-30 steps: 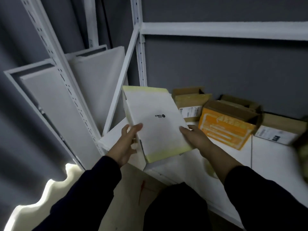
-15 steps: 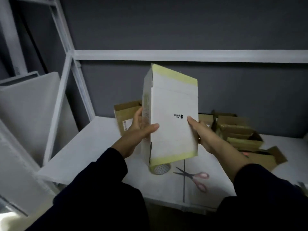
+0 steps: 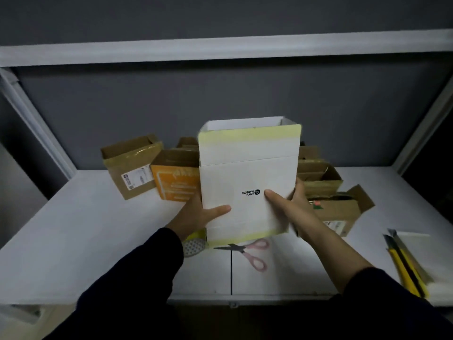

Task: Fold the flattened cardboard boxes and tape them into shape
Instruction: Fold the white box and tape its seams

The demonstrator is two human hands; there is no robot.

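Centre frame | left grip and right grip both clasp white box | squeeze unevenly and you may buckle it.

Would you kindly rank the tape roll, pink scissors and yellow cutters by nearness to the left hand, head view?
1. tape roll, just below the left hand
2. pink scissors, centre front
3. yellow cutters, far right

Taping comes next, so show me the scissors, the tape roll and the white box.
scissors [image 3: 242,249], head view, at the pivot
tape roll [image 3: 195,246], head view, on its patterned side
white box [image 3: 247,173], head view, front panel above the logo
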